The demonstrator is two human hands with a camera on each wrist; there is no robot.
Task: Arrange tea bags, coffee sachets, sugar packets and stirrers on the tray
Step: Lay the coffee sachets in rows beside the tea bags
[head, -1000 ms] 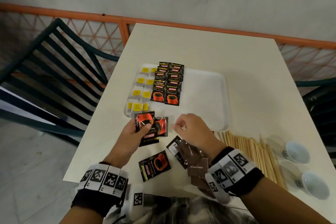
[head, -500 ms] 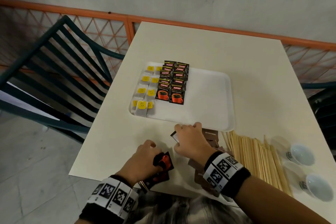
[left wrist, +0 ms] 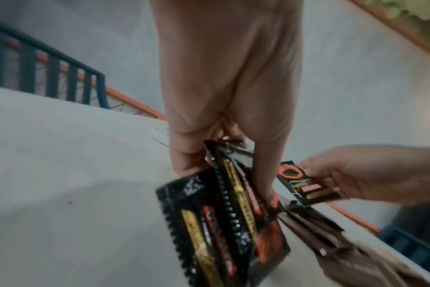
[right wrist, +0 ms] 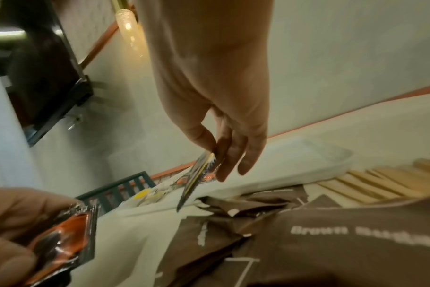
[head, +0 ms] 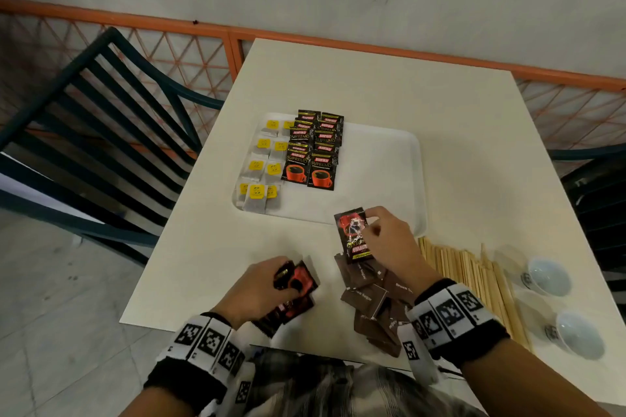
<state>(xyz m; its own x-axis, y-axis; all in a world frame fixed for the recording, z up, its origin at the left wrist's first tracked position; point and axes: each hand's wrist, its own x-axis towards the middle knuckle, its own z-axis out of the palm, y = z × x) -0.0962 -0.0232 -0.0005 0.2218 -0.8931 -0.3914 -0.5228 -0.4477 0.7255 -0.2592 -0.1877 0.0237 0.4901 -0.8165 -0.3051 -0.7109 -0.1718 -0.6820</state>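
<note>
A white tray (head: 379, 179) lies mid-table with yellow-tagged tea bags (head: 261, 176) in its left column and black coffee sachets (head: 313, 149) in two rows beside them. My left hand (head: 264, 288) grips a bunch of coffee sachets (left wrist: 224, 219) above the table's near edge. My right hand (head: 382, 237) pinches one coffee sachet (head: 354, 234) between thumb and fingers, lifted just in front of the tray's near rim. Brown sugar packets (head: 376, 301) lie heaped under my right wrist. Wooden stirrers (head: 474, 278) lie in a row to their right.
Two small white cups (head: 548, 278) lie at the table's right edge beyond the stirrers. A dark slatted chair (head: 101, 132) stands left of the table, another chair (head: 603, 200) at the right. An orange railing (head: 372, 47) runs behind the table.
My left hand drew back from the tray's front toward the near edge with its sachets. My right hand picked one coffee sachet off the table and raised it toward the tray.
</note>
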